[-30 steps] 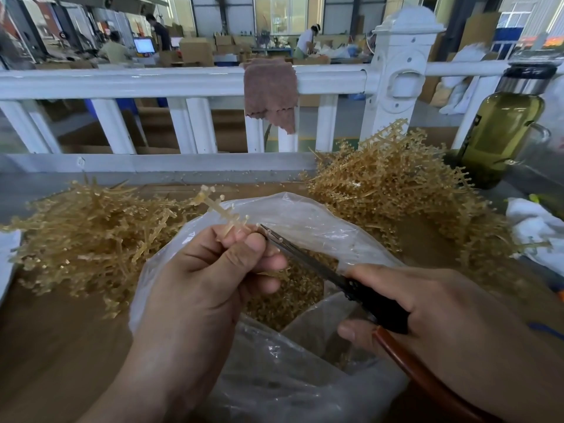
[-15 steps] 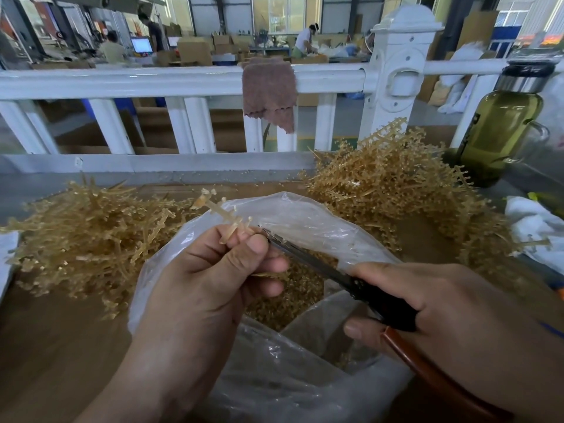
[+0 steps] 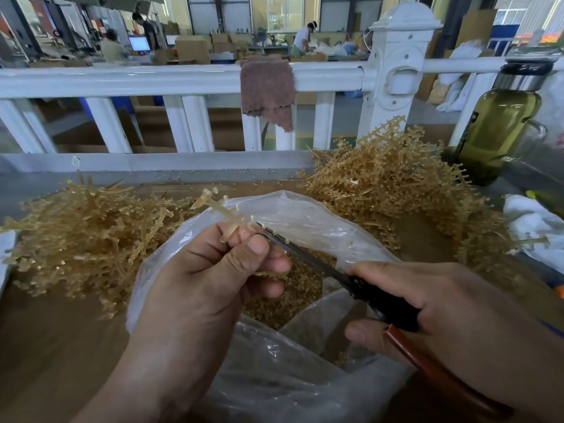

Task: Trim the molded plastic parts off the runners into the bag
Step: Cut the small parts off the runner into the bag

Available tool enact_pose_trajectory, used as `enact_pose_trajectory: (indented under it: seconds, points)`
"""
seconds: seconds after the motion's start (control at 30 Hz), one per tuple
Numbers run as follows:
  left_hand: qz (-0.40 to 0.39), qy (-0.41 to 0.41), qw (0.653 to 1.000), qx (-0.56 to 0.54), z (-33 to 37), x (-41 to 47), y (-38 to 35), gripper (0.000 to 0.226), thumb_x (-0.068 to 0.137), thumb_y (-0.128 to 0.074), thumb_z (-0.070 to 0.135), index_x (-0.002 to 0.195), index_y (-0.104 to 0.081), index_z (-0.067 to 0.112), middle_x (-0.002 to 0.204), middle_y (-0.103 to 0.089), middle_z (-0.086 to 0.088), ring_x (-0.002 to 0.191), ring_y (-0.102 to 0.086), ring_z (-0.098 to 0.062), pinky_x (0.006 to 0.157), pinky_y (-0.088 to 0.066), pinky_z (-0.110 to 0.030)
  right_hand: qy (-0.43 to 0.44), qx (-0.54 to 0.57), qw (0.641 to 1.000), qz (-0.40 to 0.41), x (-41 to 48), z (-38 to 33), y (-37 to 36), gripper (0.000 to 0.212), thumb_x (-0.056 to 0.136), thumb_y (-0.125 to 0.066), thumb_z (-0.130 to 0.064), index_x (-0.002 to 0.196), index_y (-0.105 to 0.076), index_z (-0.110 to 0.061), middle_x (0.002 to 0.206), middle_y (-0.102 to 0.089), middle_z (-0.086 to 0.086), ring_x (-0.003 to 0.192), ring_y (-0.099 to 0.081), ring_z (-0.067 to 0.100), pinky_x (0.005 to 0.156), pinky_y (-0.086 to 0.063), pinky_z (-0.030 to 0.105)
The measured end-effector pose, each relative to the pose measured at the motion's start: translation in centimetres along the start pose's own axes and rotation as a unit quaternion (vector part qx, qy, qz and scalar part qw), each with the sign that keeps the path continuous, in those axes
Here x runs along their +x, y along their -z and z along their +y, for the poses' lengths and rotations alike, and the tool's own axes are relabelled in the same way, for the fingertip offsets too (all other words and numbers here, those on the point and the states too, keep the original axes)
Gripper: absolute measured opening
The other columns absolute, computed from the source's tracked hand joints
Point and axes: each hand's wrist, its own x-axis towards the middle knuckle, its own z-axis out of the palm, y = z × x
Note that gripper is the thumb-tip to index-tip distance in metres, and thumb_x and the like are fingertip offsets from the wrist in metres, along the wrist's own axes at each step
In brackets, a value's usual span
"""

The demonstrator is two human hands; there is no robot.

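Workbench [image 3: 45,346]: runner [image 3: 219,207] apparently above left grip [image 3: 213,279]

Factory hall beyond our bench's far edge

We look across a brown bench [image 3: 45,346] to a white railing [image 3: 183,77] along its far edge, with a thick capped post [image 3: 396,71] toward the far right corner and a brown cloth [image 3: 265,90] draped over the top rail. Behind it we see grey floor [image 3: 346,120], stacked cardboard boxes [image 3: 192,48], a lit monitor [image 3: 139,43] and a few people [image 3: 302,38] at work stations. Daylight comes through tall windows [image 3: 276,9] in the back wall.
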Motion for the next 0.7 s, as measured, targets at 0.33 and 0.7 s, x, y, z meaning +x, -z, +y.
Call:
enact_pose_trajectory:
  seconds: [0.33,0.7]
  points:
    - [0.001,0.004,1.0,-0.013,0.12,-0.06,-0.33,0.012,0.066,-0.077,0.029,0.073,-0.074,0.02,0.078,-0.072,-0.01,0.072,-0.073,-0.018,0.054,-0.054,-0.024,0.009,-0.012,0.999,0.028,-0.11,0.0,-0.1,0.054,0.08,-0.042,-0.081,0.107,-0.063,-0.038,0.086,-0.066,-0.021,0.077,-0.063,-0.002,0.064,-0.049,0.024]
    - [0.008,0.017,1.0,-0.024,0.05,0.1,-0.55,0.009,0.075,-0.068,0.02,0.071,-0.075,0.017,0.075,-0.071,-0.009,0.068,-0.072,-0.017,0.051,-0.054,-0.023,-0.002,-0.018,0.999,0.045,0.07,-0.31,-0.31,0.055,0.077,-0.04,-0.078,0.101,-0.064,-0.035,0.079,-0.063,-0.016,0.074,-0.06,0.002,0.061,-0.045,0.026]
